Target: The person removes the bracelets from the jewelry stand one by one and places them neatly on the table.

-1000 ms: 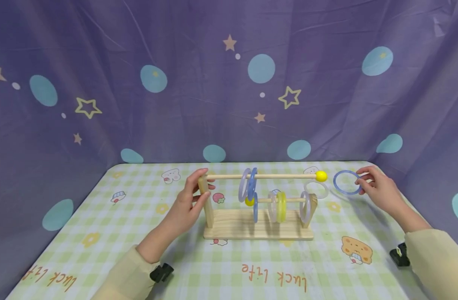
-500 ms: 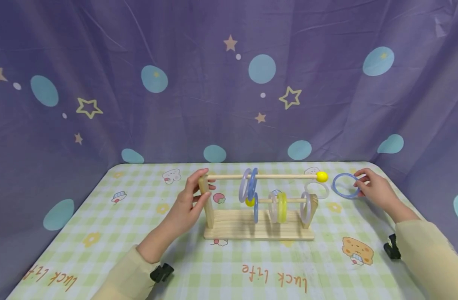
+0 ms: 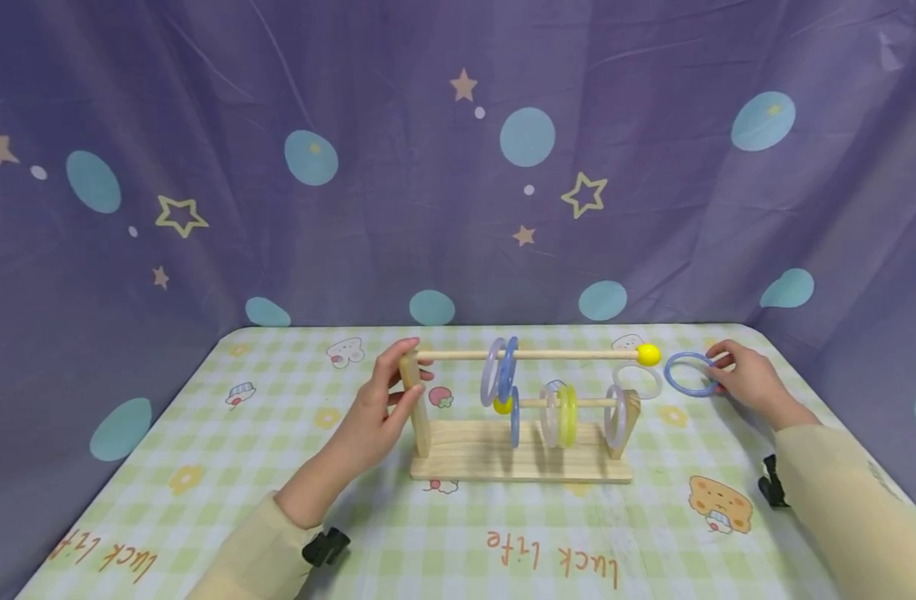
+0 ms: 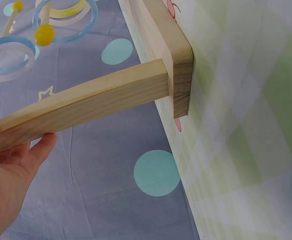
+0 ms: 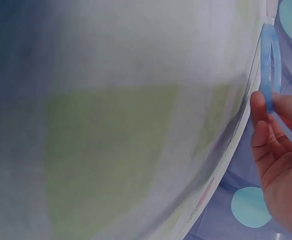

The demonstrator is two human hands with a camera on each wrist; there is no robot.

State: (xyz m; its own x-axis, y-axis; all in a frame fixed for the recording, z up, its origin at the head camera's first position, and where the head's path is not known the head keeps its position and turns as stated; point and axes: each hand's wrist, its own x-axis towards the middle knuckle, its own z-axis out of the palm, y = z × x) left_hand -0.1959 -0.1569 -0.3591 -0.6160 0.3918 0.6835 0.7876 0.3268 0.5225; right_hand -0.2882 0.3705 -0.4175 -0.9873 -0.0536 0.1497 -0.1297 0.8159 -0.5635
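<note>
A wooden ring stand [image 3: 518, 462] has two horizontal rods at different heights, each tipped with a yellow ball. My left hand [image 3: 371, 417] grips the top of its left post [image 4: 86, 102], thumb in front and fingers behind. On the upper rod [image 3: 578, 355] hang a pale purple ring [image 3: 488, 379] and a blue ring [image 3: 508, 375]. The lower rod carries a blue ring [image 3: 515, 425], a whitish ring, yellow rings [image 3: 568, 421] and a pale purple ring. To the stand's right, my right hand [image 3: 753, 383] pinches another blue ring [image 5: 266, 60] by its edge, tilted low near the tabletop.
Behind the stand's right post, a clear whitish ring [image 3: 661, 382] lies on the table. A green-and-white checked cloth [image 3: 277, 450] covers the tabletop. A purple patterned curtain [image 3: 397, 167] hangs around the back and sides.
My right hand has shifted slightly left and lower, and the blue ring in it has tipped flatter. The left hand keeps its grip on the post.
</note>
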